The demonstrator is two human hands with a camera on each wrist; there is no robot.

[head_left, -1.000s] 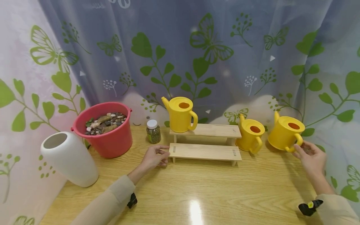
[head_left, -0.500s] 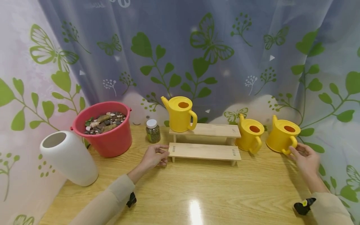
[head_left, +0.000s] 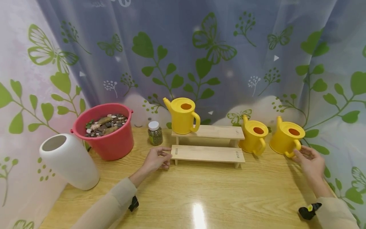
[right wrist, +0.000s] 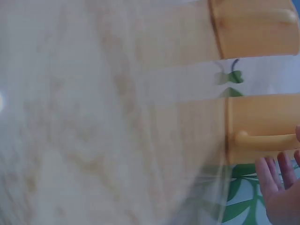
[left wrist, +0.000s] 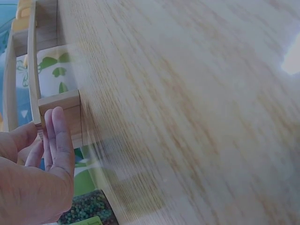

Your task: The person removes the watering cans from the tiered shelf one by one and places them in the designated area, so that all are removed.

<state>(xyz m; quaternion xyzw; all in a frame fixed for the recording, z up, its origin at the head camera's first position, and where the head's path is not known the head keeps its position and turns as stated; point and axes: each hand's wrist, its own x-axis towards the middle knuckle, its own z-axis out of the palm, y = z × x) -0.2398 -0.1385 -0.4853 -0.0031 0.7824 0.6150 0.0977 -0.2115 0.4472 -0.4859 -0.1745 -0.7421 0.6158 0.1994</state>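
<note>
Yellow watering can point(head_left: 286, 140), the rightmost of three alike, stands upright on the wood-grain table point(head_left: 200, 187), its spout turned towards the back and its handle towards us. We see our right hand point(head_left: 310, 161) at that handle: the thumb and forefinger pinch it, while the other fingers reach out fairly straight beside the can in the right wrist view. Our left hand point(head_left: 156, 159) is at the left end of the two-tier wooden stand point(head_left: 208, 154), gripping the edge of the lower board between thumb and forefinger; in the left wrist view two more fingers extend close to the leg below, though we cannot tell whether they touch it.

Just beside the stand's right end we find a second can point(head_left: 251, 140), upright on the table; whether it touches the wood we cannot tell. A clear gap separates it from the can at our right hand. A third can point(head_left: 181, 119) sits upright at the left end of the upper board, its spout pointing left and its handle right.

Left of the stand we have a small jar point(head_left: 155, 136) of dark grains with a white lid point(head_left: 153, 125), then a red bucket point(head_left: 117, 148) holding stones point(head_left: 108, 122). In front of the bucket, further left, stands a white vase point(head_left: 71, 162). Behind everything hangs a blue-grey curtain point(head_left: 177, 28) printed with green leaves and butterflies.
</note>
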